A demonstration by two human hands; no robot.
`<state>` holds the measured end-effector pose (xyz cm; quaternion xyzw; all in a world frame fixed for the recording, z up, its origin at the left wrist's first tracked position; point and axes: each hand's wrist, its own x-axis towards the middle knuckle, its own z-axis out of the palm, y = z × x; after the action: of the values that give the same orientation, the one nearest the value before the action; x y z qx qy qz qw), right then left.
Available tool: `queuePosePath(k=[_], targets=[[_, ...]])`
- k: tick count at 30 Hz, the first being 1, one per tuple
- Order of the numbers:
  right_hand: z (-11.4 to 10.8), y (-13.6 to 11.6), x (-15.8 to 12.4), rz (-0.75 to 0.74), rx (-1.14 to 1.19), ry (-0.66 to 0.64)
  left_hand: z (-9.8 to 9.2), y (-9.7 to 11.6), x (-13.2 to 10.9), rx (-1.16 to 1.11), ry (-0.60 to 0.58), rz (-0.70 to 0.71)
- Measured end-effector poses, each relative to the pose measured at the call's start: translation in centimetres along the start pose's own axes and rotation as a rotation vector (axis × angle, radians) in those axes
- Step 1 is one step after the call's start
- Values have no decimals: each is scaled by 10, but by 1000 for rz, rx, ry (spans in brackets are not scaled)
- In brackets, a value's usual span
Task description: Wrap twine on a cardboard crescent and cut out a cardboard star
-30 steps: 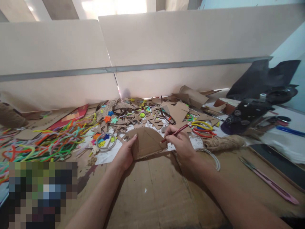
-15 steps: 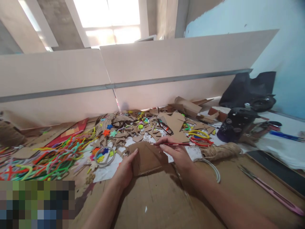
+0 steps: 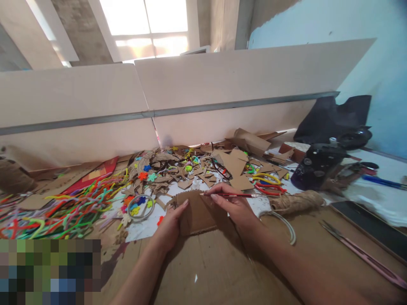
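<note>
While L hand [image 3: 169,228] grips cardboard pc [image 3: 199,216] at left side, R hand [image 3: 238,208] grasps red pencil [image 3: 237,195], tip nr top edge, twine roll [image 3: 297,202] nearby

A twine roll [image 3: 299,202] lies near a dark container [image 3: 321,163] (pale-spotted) and a pink-handled tool [image 3: 358,250].

No readable text, no legible labels, brands, numbers or signs

Open cardboard [image 3: 216,271] nearest, scraps [image 3: 210,180] crowding beyond, twine roll [image 3: 297,202] near right hand [image 3: 240,207].
</note>
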<state>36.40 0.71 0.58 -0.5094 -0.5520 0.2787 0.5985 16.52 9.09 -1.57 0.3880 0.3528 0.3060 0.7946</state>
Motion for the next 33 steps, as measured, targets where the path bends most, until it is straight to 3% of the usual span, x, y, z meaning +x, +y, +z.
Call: queuePosePath(k=[33], targets=[[-1, -7, 2, 0, -63, 3, -3, -2, 1, 27, 6, -27]])
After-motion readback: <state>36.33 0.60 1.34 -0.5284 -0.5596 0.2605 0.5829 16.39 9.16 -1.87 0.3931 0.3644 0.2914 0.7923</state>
